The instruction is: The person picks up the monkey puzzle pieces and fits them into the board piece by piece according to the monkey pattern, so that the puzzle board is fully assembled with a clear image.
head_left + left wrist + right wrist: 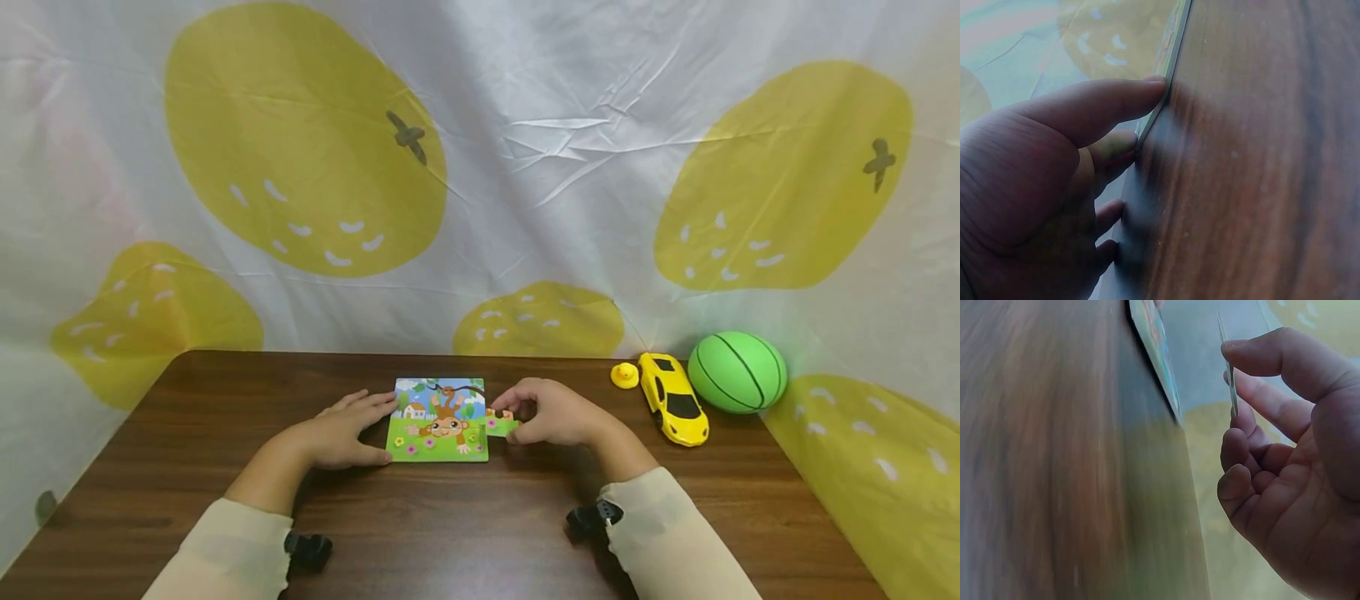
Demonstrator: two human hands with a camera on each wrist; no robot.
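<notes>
A square picture puzzle, printed with a monkey hanging from a branch, lies flat on the wooden table. My left hand rests at its left side, fingers reaching the upper left edge and thumb at the lower left corner. In the left wrist view the thumb touches the thin edge of the puzzle. Just right of it, my right hand pinches a small puzzle piece with green grass and a pink flower. The right wrist view shows this piece edge-on between thumb and fingers, raised off the table.
At the table's back right sit a small yellow rubber duck, a yellow toy car and a green ball. A white curtain with yellow fruit prints hangs behind the brown table.
</notes>
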